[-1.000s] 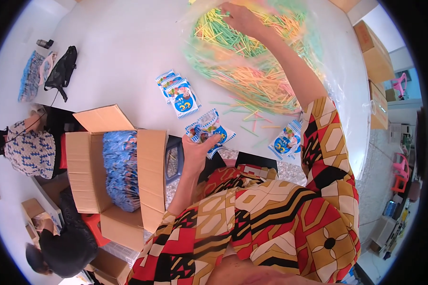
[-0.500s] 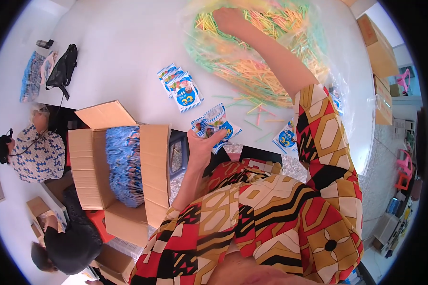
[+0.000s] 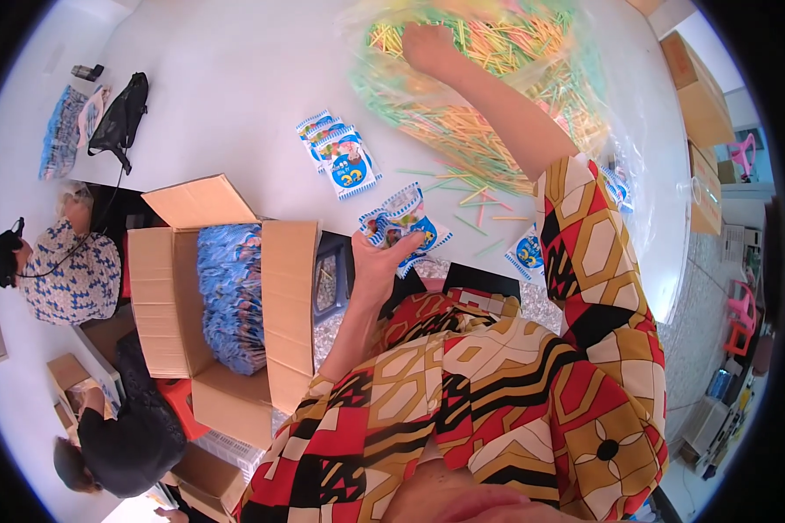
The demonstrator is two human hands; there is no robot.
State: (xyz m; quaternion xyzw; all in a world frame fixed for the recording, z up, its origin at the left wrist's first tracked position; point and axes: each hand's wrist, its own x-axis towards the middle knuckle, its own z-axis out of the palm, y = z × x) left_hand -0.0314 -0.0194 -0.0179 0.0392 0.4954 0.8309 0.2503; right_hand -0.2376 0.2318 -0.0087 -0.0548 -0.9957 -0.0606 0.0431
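My left hand [image 3: 378, 267] is closed around small blue-and-white printed packets [image 3: 408, 228] above the table's near edge, thumb pressed across the front. They look crumpled together, and I cannot tell how many there are. At the far side, my right hand [image 3: 429, 49] reaches into a large clear plastic bag [image 3: 615, 118] filled with thin sticks [image 3: 515, 44] in yellow, green, orange and pink. Its fingers curl down among the sticks; the fingertips and anything between them are hidden. Several similar packets [image 3: 351, 166] lie overlapped on the table, left of the bag.
Loose sticks [image 3: 471, 225] are scattered before the bag. Another packet [image 3: 525, 251] lies by my right sleeve. An open cardboard box [image 3: 288, 305] full of blue packets [image 3: 228, 296] stands at left. Two people [image 3: 70, 275] sit beyond it. A black bag [image 3: 120, 122] rests on the table.
The whole view has shifted slightly. My right hand has drawn a little nearer within the bag of sticks. My left hand keeps its hold on the packets.
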